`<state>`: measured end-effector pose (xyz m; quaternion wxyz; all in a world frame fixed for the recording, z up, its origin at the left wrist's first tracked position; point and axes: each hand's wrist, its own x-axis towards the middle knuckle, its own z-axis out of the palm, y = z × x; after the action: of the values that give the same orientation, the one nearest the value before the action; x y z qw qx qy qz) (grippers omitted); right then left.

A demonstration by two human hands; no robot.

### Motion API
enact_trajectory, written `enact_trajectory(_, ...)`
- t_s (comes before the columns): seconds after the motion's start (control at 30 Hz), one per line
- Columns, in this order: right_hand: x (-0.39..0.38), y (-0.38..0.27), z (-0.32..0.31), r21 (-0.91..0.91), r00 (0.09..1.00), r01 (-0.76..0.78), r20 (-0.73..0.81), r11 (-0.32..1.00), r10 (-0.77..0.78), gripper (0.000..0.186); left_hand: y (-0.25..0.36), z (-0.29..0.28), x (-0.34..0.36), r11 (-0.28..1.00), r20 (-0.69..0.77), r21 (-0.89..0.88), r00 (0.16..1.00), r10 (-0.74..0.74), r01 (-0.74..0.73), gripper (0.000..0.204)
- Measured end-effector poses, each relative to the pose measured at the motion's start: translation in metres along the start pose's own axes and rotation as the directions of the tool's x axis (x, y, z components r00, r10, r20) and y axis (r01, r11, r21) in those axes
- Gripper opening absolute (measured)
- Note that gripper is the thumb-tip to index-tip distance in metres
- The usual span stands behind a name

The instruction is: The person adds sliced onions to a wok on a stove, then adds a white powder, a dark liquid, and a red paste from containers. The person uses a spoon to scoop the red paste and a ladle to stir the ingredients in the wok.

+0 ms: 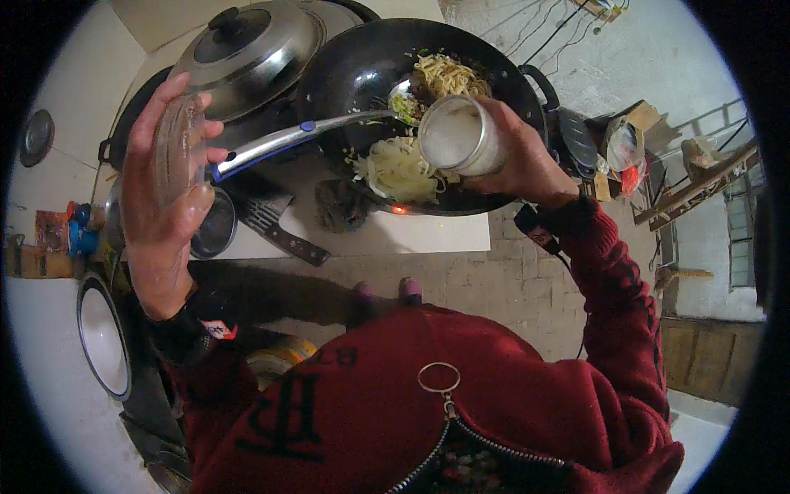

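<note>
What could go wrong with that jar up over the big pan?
The open jar in the right hand might tip, dumping too much white stuff into the wok. The long handle sticks out near the left hand, so a bump could knock it. The lid in that hand might slip.

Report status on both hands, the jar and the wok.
Left hand holding clear lid. Right hand gripping open jar, white contents inside, over wok. Ladle across wok's rim, between hands.
</note>
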<state>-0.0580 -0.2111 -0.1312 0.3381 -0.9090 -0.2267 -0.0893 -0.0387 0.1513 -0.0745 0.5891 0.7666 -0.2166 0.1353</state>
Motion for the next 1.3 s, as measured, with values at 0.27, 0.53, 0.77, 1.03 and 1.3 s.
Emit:
enact_trajectory(0.27, 0.000, 0.004, -0.002, 0.065, 1.000, -0.009, -0.015, 0.998, 0.010, 0.089, -0.008, -0.004, -0.005, 0.997, 0.038, -0.078, 0.999, 0.017, -0.014, 0.074)
enact_trajectory(0.53, -0.004, 0.006, 0.001, 0.021, 0.999, -0.044, -0.016, 0.999, 0.044, 0.090, -0.006, -0.004, -0.008, 0.997, 0.024, -0.008, 0.996, 0.083, -0.083, 0.074)
enact_trajectory(0.77, -0.002, 0.006, -0.002, -0.008, 0.998, -0.064, -0.016, 0.998, 0.063, 0.086, -0.005, -0.006, -0.010, 0.995, 0.014, 0.055, 0.996, 0.086, -0.087, 0.079)
enact_trajectory(1.03, -0.007, 0.007, 0.003, -0.001, 0.996, -0.077, -0.045, 0.997, 0.077, 0.087, -0.005, -0.007, -0.010, 0.994, 0.045, 0.005, 0.993, 0.111, -0.111, 0.080)
enact_trajectory(1.3, 0.000, 0.006, -0.002, 0.025, 0.998, -0.057, -0.024, 0.998, 0.058, 0.087, -0.004, -0.006, -0.008, 0.999, 0.031, -0.021, 0.999, 0.036, -0.035, 0.099)
